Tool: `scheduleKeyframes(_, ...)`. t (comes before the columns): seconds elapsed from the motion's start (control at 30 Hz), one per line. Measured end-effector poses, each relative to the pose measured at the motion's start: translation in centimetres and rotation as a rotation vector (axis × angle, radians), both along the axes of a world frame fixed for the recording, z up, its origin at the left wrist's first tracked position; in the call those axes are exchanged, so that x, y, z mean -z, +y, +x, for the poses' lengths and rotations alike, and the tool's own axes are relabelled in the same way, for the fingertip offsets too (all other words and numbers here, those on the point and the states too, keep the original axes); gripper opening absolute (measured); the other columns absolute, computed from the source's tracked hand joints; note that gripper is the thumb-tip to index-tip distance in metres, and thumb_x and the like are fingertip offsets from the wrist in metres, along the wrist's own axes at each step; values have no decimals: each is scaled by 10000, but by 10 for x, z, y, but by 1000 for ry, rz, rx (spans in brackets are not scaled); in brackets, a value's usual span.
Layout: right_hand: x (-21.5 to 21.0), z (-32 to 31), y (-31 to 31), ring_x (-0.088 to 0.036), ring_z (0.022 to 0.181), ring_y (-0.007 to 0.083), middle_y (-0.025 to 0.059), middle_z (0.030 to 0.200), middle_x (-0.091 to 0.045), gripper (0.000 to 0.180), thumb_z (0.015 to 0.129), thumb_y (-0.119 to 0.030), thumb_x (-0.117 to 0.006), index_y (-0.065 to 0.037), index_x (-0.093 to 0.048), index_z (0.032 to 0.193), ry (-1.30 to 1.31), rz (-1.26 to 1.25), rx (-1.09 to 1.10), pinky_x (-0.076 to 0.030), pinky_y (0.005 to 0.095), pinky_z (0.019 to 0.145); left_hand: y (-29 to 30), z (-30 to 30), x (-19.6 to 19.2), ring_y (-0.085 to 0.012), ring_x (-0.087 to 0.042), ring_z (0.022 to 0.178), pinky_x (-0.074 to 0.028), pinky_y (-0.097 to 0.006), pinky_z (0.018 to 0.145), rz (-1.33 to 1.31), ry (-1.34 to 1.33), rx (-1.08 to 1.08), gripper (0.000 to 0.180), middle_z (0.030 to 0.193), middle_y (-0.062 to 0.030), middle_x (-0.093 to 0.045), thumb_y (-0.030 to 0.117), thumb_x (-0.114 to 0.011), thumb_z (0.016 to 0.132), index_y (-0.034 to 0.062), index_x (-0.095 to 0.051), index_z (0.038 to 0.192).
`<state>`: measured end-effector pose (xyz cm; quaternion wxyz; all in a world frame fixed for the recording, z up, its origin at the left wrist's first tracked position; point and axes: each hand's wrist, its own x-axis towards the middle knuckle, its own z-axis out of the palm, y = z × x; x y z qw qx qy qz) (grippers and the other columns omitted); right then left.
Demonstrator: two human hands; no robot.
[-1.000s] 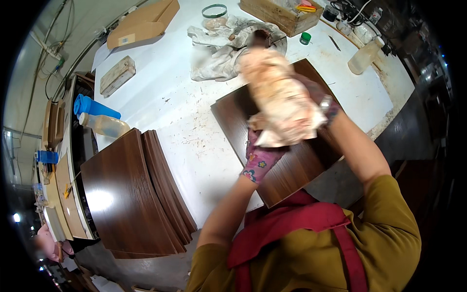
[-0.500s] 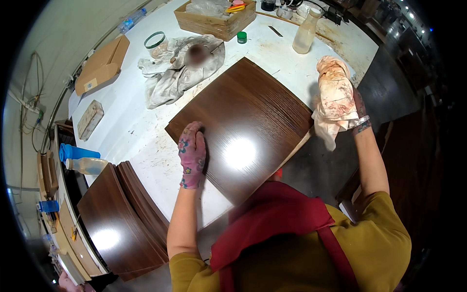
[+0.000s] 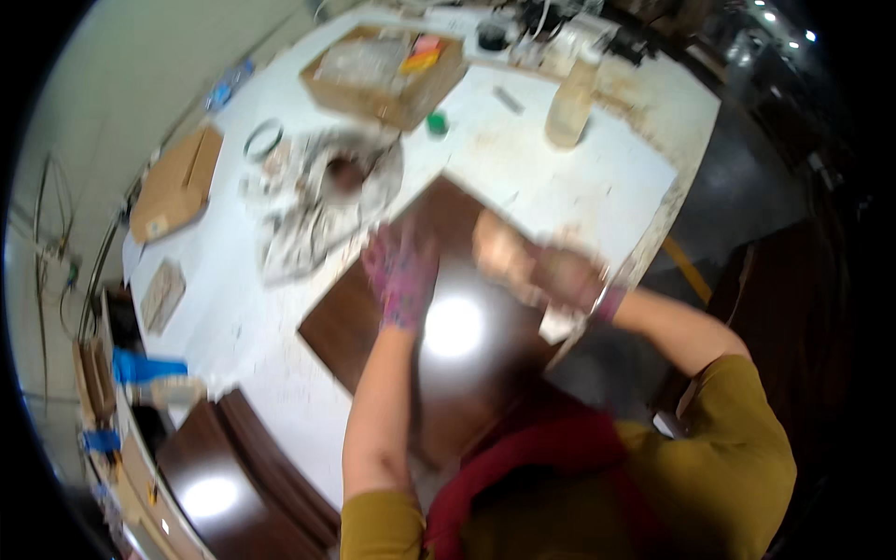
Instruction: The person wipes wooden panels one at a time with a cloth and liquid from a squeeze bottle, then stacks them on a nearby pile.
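A dark brown wood-grain panel [image 3: 448, 219] lies at an angle on the white table, a bright glare on its glossy face. My left hand [image 3: 403, 278], in a pink patterned glove, rests on the panel's left part with its fingers stretched out, blurred. My right hand [image 3: 567, 278], in a darker glove, is closed on a stained pale cloth [image 3: 502, 247] over the panel's right side. Motion smears this hand, and its fingertips are hidden. To the left of the panel's far corner lies a crumpled grey-white rag [image 3: 308, 201] with a dark round thing on it.
Several brown panels [image 3: 224, 476] are stacked at the lower left. Around the white table [image 3: 616, 177] stand a cardboard box [image 3: 387, 107] of odds and ends, a cloudy bottle [image 3: 569, 107], a small green-lidded jar [image 3: 437, 123], a flattened carton [image 3: 177, 187] and a block [image 3: 163, 297].
My right hand has swung left with the cloth from beyond the panel's right edge to over the panel. My left hand has moved further onto it. The whole view has shifted.
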<state>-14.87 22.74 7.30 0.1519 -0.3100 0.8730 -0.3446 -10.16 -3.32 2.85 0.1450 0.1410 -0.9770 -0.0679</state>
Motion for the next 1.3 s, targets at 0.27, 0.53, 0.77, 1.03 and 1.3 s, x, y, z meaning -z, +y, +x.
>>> scheduleKeyframes(0.27, 21, -124, -102, -648, 752, 346, 196, 950, -657, 213, 900, -218, -546, -54, -621, 1013, 392, 70, 30, -510, 441, 651, 18, -25, -12, -437, -330, 1334, -214, -508, 1131, 10, -53, 123, 615, 1431, -264, -378, 444, -545, 879, 148, -454, 1411)
scheduleKeyframes(0.53, 4, -31, 21, -614, 731, 338, 150, 827, -593, 226, 837, -233, -641, -84, -600, 1001, 331, 5, -243, -495, 444, 626, -1, -13, -3, -428, -309, 1356, -215, -508, 1132, -10, -64, 44, 621, 1443, -251, -378, 460, -531, 889, 167, -430, 1428)
scheduleKeyframes(0.77, -8, -87, -57, -628, 921, 366, 198, 978, -638, 302, 868, -277, -580, -44, -596, 1059, 71, 130, -119, -474, 457, 838, 10, -15, -11, -422, -315, 1354, -209, -507, 1130, -39, -81, 58, 623, 1452, -255, -368, 454, -535, 883, 158, -443, 1423)
scheduleKeyframes(1.03, 23, -66, -26, -626, 712, 242, 85, 774, -626, 288, 955, -317, -472, -55, -589, 925, -163, -209, -133, -497, 384, 649, 7, -19, -1, -421, -425, 1258, -327, -489, 1061, -126, 15, 98, 553, 1342, -236, -471, 394, -551, 913, 138, -463, 1395)
scheduleKeyframes(1.3, 23, 80, 226, -600, 812, 160, 42, 878, -616, 249, 928, -294, -590, -79, -602, 1053, -649, -90, 364, -496, 323, 746, 2, -13, 7, -369, -412, 1295, -341, -468, 1072, 5, 199, 145, 484, 1348, -210, -481, 321, -588, 909, 159, -495, 1355)
